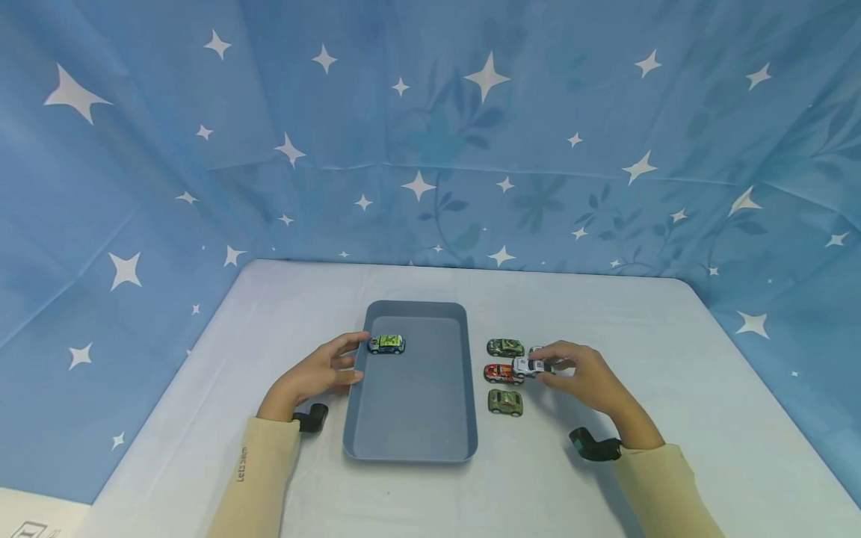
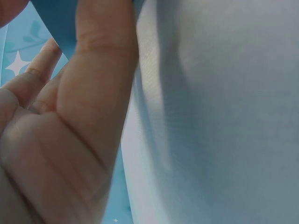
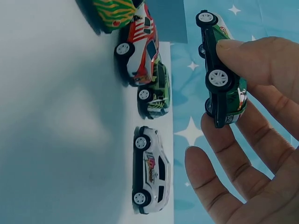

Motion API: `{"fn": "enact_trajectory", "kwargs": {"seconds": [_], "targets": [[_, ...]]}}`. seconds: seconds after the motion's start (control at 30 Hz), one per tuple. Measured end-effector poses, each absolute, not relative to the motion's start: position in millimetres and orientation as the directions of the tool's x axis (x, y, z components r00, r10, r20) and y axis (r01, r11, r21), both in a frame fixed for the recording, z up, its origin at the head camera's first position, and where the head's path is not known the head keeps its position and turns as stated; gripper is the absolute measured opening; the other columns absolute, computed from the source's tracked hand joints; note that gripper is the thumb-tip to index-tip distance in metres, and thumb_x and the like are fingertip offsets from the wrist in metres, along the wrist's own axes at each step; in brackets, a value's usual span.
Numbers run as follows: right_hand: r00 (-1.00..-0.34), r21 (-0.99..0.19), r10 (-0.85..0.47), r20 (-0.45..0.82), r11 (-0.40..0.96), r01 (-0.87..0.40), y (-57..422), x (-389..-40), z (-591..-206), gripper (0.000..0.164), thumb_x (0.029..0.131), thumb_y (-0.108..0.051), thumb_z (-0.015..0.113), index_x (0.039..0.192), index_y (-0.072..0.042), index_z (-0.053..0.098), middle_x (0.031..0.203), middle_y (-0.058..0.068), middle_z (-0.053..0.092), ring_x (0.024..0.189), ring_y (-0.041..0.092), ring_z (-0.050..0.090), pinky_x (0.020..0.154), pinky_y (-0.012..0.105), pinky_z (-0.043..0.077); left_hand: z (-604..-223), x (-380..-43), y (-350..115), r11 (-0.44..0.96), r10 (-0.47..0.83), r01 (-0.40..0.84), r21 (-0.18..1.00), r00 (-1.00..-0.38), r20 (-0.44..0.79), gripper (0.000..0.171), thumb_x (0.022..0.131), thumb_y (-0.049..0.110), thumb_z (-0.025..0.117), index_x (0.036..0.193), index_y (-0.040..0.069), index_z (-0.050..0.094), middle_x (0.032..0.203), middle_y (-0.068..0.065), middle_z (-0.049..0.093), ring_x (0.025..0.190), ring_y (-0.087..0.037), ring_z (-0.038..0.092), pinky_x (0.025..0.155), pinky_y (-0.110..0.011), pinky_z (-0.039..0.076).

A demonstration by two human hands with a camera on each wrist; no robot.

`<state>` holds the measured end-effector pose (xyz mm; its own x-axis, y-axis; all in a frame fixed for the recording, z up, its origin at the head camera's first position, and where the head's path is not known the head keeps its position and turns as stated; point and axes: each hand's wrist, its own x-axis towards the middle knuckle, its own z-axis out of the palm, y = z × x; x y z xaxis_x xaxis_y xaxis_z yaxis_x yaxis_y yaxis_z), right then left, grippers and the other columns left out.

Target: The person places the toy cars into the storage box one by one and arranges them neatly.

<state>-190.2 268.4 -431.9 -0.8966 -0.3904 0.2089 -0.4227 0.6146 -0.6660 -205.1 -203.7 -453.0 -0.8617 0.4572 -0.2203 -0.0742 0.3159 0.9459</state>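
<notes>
My right hand (image 1: 580, 372) pinches a small white-and-green toy car (image 3: 223, 77) between thumb and fingers, raised above the table beside the other cars. Its dark underside and wheels face the right wrist camera. Below it are a red toy car (image 1: 499, 374), a dark green patterned car (image 1: 506, 347) and an olive green car (image 1: 504, 403). A white toy car (image 3: 153, 170) stands near them, mostly hidden behind my hand in the head view. My left hand (image 1: 321, 376) rests at the left rim of a grey-blue tray (image 1: 410, 430), thumb and fingertips against its side.
One yellow-and-blue toy car (image 1: 386, 344) sits inside the tray, near its upper left. A white cloth covers the table (image 1: 592, 299). Behind hangs a blue curtain (image 1: 430, 134) with white stars. Each wrist wears a black camera mount (image 1: 595, 446).
</notes>
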Motion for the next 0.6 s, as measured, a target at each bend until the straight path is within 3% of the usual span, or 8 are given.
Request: {"fn": "enact_trajectory", "kwargs": {"seconds": [0.6], "targets": [[-0.887,-0.636,-0.415,0.201,0.633,-0.440,250,-191,-433,0.031,0.091,0.002,0.083,0.121,-0.003,0.080,0.120,0.013,0.077,0.108,0.036,0.073,0.091,0.050,0.062,-451,-204,-203,0.333,0.448,-0.076,0.940,-0.864,-0.229,0.078,0.106,0.008,0.071,0.170,0.003,0.027,0.175,-0.034,0.014,0.156,-0.061,0.022,0.107,-0.063,0.052]]}}
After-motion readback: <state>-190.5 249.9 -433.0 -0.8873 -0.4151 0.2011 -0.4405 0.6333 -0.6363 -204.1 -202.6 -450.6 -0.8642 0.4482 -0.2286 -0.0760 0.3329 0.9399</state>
